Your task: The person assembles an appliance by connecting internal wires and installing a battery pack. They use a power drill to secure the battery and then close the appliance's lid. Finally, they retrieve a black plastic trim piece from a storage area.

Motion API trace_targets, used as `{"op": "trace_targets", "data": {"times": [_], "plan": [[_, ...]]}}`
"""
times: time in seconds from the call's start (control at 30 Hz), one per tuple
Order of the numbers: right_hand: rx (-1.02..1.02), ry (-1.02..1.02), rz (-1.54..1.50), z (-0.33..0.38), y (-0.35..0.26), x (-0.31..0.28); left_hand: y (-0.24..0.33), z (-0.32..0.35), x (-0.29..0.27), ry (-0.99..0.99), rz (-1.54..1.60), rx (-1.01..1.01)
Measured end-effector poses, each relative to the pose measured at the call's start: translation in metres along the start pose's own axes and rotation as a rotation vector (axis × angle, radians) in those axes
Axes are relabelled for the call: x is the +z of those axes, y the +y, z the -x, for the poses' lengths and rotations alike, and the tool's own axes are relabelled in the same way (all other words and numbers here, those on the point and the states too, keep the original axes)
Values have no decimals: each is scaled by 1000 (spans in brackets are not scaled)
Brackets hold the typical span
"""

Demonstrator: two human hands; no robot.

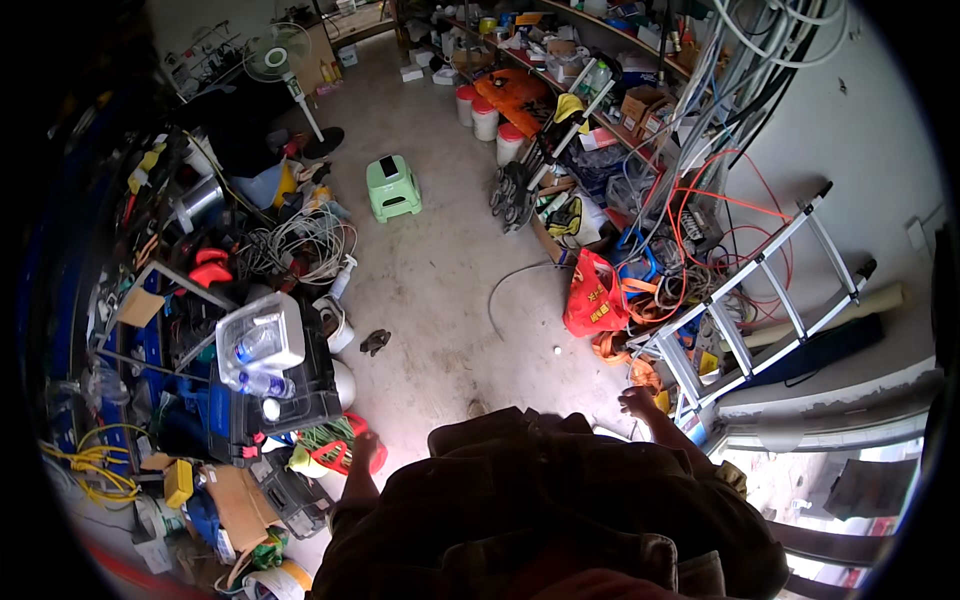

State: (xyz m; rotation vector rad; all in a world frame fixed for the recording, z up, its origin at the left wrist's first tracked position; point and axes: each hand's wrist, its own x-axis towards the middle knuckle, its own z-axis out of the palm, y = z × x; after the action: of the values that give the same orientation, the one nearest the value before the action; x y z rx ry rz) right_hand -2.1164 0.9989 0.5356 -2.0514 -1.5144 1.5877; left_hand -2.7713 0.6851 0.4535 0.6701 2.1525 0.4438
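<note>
My left hand (366, 446) hangs low beside a red plastic basket (331, 456) with green stringy material in it. The hand overlaps the basket in the picture; contact cannot be told, and its fingers are too dark to make out. On the other side, my right hand (637, 402) is raised a little, its fingers curled in with nothing visible in them. It is nearest to a bundle of orange straps (610, 348) and the foot of an aluminium ladder (755, 300). My dark jacket (540, 480) fills the lower middle.
A light green step stool (393, 190) stands on the concrete floor (440, 270). A dark glove (375, 342) lies nearer. Left are a clear plastic tub (262, 335), coiled cable (305, 245) and a standing fan (305, 105). Right are a red bag (592, 295), lidded buckets (484, 120) and cluttered shelves.
</note>
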Motion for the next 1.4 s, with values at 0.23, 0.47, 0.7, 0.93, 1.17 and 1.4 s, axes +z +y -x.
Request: {"op": "trace_targets", "data": {"times": [0.23, 0.47, 0.7, 0.93, 1.17, 1.4], "plan": [[168, 80, -383, -72, -76, -11, 226, -212, -78, 98, 313, 385], [150, 60, -121, -226, -204, -39, 350, -300, -59, -67, 194, 275], [-102, 42, -175, -375, -440, -61, 310, -337, -112, 0, 447, -77], [-225, 6, -206, -470, -602, 7, 292, -471, -171, -159, 67, 19], [-36, -153, 191, -493, -630, 43, 443, -663, -273, -18, 479, 172], [74, -3, -65, -525, -704, 51, 634, -759, -353, 7, 407, 420]]}}
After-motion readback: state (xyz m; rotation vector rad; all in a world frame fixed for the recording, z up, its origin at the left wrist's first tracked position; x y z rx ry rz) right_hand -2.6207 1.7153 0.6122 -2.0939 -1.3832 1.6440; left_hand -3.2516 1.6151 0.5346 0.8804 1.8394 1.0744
